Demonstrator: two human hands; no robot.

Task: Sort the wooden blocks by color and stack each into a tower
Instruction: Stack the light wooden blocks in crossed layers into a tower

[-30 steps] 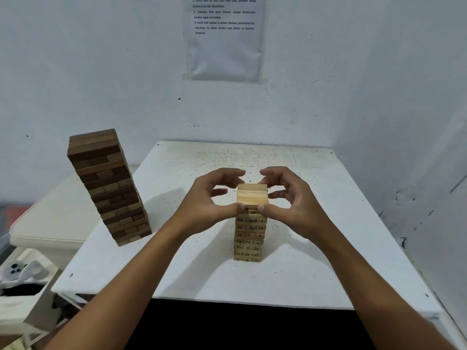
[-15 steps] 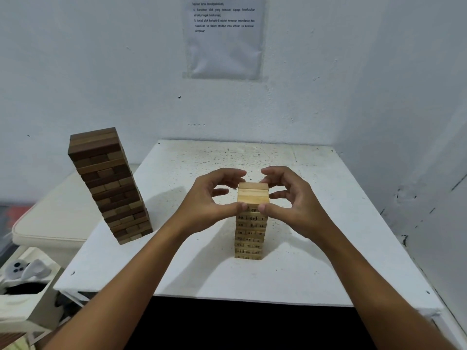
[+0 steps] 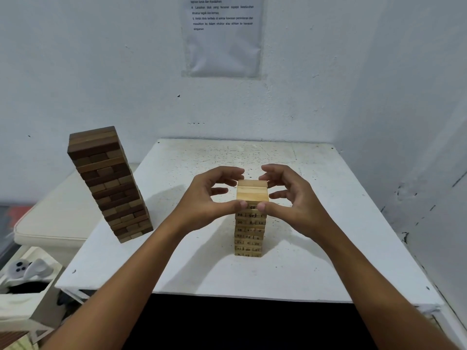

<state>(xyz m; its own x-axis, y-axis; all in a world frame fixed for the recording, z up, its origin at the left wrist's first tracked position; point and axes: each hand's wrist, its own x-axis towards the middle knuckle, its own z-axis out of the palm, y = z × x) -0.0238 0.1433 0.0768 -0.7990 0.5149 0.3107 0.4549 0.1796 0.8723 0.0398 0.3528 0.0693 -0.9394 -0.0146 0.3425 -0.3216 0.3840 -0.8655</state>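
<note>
cupping light tower (image 3: 250,223) top between left hand (image 3: 209,198), right hand (image 3: 293,200), thumbs seemingly touching

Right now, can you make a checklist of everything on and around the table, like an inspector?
Surface: white table, speckled, blocks on it.
Job's things: light tower near middle; dark tower at left edge, looks tilted.
Clutter: nothing seen on the table.
Grippers: left hand and right hand grip the light tower's top.
Cables: nothing seen.
Surroundings: white walls, paper notice, white controller lower left.
</note>
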